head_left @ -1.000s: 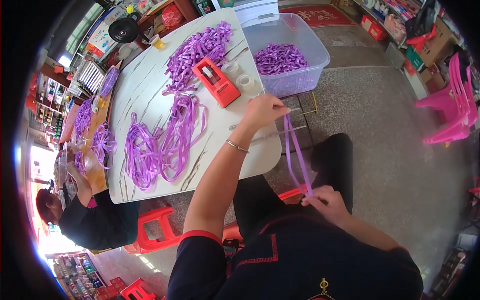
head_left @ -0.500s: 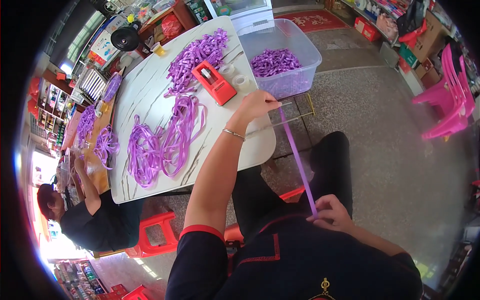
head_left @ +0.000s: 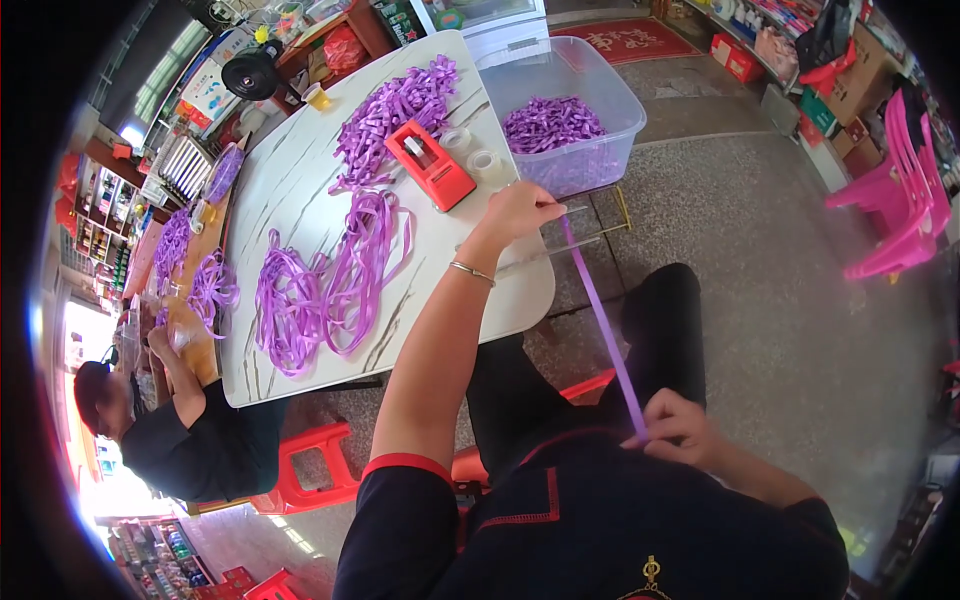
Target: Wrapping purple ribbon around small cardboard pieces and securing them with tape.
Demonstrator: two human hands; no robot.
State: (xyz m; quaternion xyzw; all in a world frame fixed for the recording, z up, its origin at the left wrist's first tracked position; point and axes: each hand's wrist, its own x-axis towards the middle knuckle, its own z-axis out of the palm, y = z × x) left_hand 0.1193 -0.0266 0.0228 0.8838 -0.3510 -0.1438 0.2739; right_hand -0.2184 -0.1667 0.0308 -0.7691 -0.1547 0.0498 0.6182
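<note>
A purple ribbon (head_left: 603,322) runs taut and slanting between my two hands, over my lap and off the table's right edge. Its far end is pinched in my left hand (head_left: 522,211), beside a thin metal rod or bar (head_left: 575,243) at the table corner. Close to my body, my right hand (head_left: 678,430) grips the near end between thumb and fingers. On the white marbled table (head_left: 470,300) lie two loose bundles of long purple ribbon (head_left: 290,310) and a heap of short purple pieces (head_left: 398,112). A red tape dispenser (head_left: 430,165) stands past my left hand.
A clear plastic bin (head_left: 625,120) with purple pieces stands beyond the table's right edge. Clear tape rolls (head_left: 485,163) lie by the dispenser. Another person (head_left: 195,440) sits at the left, near a red stool (head_left: 318,465). Pink chairs (head_left: 905,200) are at the right.
My right hand has shifted slightly to the right with the ribbon's near end. My left hand has moved very slightly right, still pinching the far end.
</note>
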